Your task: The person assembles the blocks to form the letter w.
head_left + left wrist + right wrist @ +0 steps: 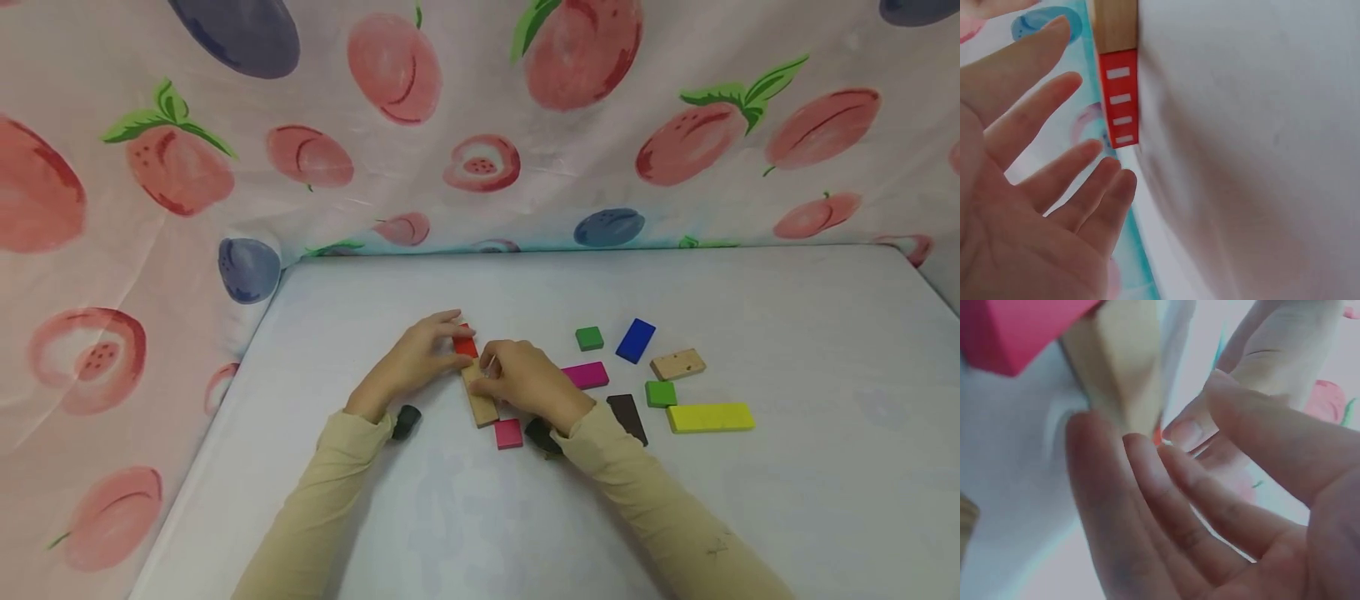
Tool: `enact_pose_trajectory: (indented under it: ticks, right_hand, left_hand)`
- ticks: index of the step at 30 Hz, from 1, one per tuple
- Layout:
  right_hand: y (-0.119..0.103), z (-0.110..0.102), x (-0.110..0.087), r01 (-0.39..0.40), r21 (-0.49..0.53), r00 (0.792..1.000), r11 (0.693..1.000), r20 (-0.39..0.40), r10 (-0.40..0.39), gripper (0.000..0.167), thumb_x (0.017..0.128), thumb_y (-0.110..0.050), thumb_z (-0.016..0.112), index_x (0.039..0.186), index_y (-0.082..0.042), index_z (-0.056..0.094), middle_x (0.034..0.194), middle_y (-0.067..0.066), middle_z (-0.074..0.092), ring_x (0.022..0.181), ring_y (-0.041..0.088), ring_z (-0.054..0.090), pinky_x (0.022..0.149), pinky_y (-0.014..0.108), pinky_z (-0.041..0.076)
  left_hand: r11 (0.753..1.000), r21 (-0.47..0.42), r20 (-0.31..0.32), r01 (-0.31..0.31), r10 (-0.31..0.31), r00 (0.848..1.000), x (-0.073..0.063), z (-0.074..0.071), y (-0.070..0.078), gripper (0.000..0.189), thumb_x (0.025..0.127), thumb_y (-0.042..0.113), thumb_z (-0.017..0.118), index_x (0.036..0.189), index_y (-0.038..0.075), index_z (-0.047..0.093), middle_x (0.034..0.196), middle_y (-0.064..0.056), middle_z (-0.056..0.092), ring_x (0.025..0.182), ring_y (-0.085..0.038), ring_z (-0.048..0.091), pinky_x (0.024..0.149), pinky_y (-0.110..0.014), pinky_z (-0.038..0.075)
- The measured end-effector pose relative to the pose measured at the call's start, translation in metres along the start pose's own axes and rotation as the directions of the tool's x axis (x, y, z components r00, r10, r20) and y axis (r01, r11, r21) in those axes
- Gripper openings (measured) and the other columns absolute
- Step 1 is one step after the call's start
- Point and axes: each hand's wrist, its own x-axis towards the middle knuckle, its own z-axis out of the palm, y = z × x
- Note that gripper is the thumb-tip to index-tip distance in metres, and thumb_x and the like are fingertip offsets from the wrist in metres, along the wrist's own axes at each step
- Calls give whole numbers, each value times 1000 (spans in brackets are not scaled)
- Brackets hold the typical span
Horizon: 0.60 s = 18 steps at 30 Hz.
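A long natural-wood block (pixel 482 410) and a red block (pixel 466 345) lie end to end in one line. White rectangles mark the side of the red block (pixel 1120 100) in the left wrist view. My left hand (pixel 415 360) is beside the red block, its fingers spread and gripping nothing. From the other side, my right hand (pixel 528 379) reaches over the wooden block. In the right wrist view its fingertips overlap that block, with the thumb held apart; whether they touch cannot be told. A pink square block (pixel 508 433) lies at the wooden block's near end.
To the right lie a magenta block (pixel 587 375), green blocks (pixel 589 337) (pixel 661 394), a blue block (pixel 636 341), a wooden block (pixel 678 364), a dark brown block (pixel 627 418) and a yellow block (pixel 711 417). Fruit-patterned cloth (pixel 480 100) hangs behind the white table (pixel 825 500).
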Motion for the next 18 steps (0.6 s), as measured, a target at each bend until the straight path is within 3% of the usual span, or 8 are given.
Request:
enact_pose_trajectory:
  ticks: [5,9,18]
  right_hand:
    - [-2,-3,-9,63,-8,998,998,-25,-63,20,89,-21,76,100,-5,69,86,2,66,79,14,60,71,26,52]
    - [-2,-4,-16,96,-8,995,995,-26,-96,19,89,-18,75,101,-4,70,87,1,67,81,14,60,76,27,54]
    - [0,-3,-30,77,-36,997,996,-28,-78,27,88,-21,77,110,-7,70,99,2,68,97,19,62,89,35,55]
  left_hand:
    - [1000,7,-24,-22,23,999,-5,1,7,44,89,21,76,129,7,66,155,-17,39,147,-36,30,118,-55,25]
    - [999,17,-35,-27,28,999,-9,3,11,45,90,21,74,131,7,64,154,-17,41,145,-36,32,117,-55,27]
    - [997,79,-84,-13,20,996,-20,15,17,42,93,27,71,131,11,65,147,-9,49,140,-30,39,116,-50,32]
